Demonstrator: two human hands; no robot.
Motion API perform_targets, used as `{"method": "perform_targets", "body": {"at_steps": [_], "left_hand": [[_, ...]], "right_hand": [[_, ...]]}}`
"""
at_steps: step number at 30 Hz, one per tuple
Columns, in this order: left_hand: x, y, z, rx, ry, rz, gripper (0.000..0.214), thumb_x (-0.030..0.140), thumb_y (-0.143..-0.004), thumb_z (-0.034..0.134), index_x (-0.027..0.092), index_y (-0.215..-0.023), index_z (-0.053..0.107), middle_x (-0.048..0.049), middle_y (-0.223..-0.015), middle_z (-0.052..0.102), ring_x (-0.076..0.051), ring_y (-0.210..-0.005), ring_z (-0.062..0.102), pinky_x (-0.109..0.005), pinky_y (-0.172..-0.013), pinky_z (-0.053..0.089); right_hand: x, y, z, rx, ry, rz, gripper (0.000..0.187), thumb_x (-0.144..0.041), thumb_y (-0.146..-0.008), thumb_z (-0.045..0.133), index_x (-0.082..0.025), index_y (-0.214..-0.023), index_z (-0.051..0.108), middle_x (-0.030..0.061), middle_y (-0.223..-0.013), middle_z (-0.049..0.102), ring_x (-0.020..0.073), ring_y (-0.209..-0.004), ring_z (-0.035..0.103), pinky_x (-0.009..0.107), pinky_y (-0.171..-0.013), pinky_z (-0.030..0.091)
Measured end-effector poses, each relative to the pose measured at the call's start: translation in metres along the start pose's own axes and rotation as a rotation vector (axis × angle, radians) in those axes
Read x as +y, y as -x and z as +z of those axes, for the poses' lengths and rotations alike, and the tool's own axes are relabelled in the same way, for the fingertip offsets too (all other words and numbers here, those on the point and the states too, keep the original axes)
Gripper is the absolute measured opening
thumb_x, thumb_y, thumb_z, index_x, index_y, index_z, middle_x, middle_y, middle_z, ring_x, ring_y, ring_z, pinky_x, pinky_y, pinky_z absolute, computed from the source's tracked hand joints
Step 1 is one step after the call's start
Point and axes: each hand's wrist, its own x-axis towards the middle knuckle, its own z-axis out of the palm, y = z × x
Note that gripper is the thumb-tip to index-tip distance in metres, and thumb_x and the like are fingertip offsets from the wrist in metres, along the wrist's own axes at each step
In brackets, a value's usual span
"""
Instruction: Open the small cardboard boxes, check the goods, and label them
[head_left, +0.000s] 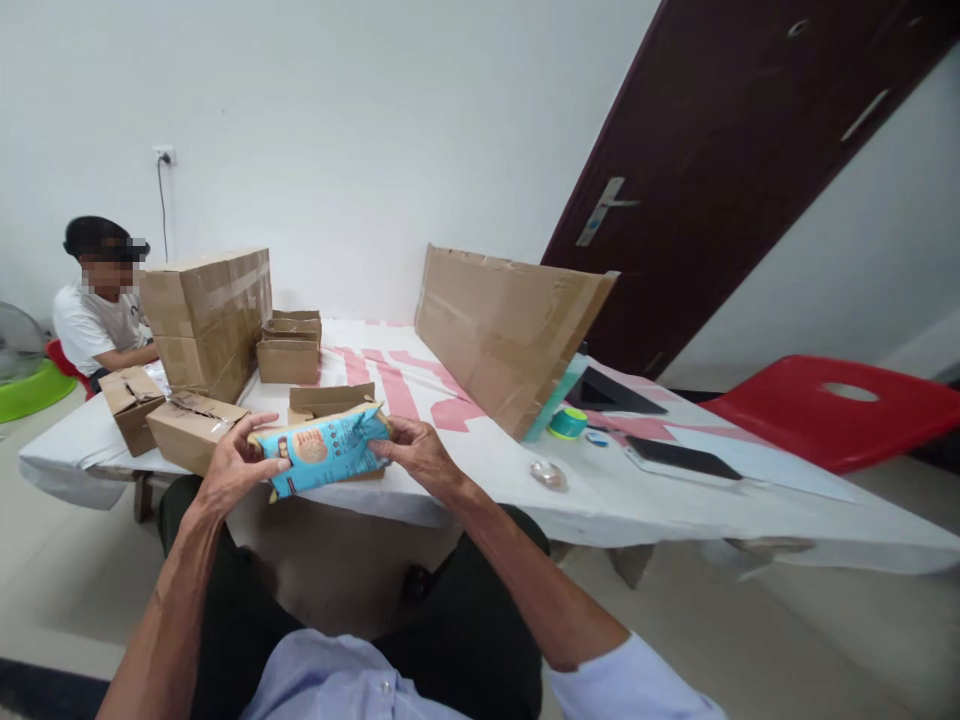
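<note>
Now grips a blue packet (319, 450) by both ends with left hand (237, 462) and right hand (421, 452). Holds it before an open cardboard box (331, 398).

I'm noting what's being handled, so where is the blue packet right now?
In the head view, left of centre, the blue packet is held between the left hand and the right hand, partly covering a small cardboard box.
</note>
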Motion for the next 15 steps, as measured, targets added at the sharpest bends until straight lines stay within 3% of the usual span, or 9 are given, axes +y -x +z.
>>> {"method": "perform_targets", "body": {"at_steps": [4,7,12,15], "left_hand": [[-0.008,0.014,-0.003,-0.141,-0.125,-0.104,0.07,0.036,-0.058,0.099,0.014,-0.12,0.076,-0.0145,-0.116,0.081,-0.03,-0.101,0.078,-0.036,-0.084,0.063],[-0.011,0.021,0.0,-0.256,-0.26,-0.091,0.049,0.035,-0.068,0.091,0.015,-0.112,0.081,-0.0107,-0.105,0.083,-0.028,-0.095,0.077,-0.034,-0.083,0.061],[0.0,0.018,0.001,-0.181,-0.379,-0.016,0.025,0.032,-0.073,0.084,0.017,-0.093,0.085,-0.0058,-0.087,0.083,-0.022,-0.079,0.075,-0.028,-0.072,0.058],[0.016,0.011,-0.011,-0.12,-0.373,0.016,0.03,0.037,-0.07,0.088,0.017,-0.092,0.085,-0.0062,-0.084,0.083,-0.022,-0.075,0.075,-0.029,-0.069,0.061]], "right_hand": [[0.011,0.012,-0.002,-0.033,0.083,0.033,0.034,-0.05,-0.073,0.089,-0.02,-0.08,0.074,-0.0001,-0.076,0.071,0.0177,-0.07,0.064,0.034,-0.07,0.057],[0.014,0.017,-0.002,-0.064,0.16,0.037,0.035,-0.049,-0.076,0.086,-0.02,-0.073,0.068,-0.002,-0.068,0.064,0.0154,-0.065,0.059,0.029,-0.062,0.051],[0.008,0.018,-0.001,-0.166,0.066,0.03,0.038,-0.051,-0.074,0.089,-0.021,-0.093,0.076,0.0022,-0.087,0.075,0.0202,-0.08,0.069,0.034,-0.074,0.057],[0.013,0.01,-0.014,-0.039,0.082,-0.06,0.043,-0.054,-0.078,0.088,-0.023,-0.105,0.077,0.0061,-0.102,0.078,0.0247,-0.095,0.073,0.04,-0.087,0.06]]}}
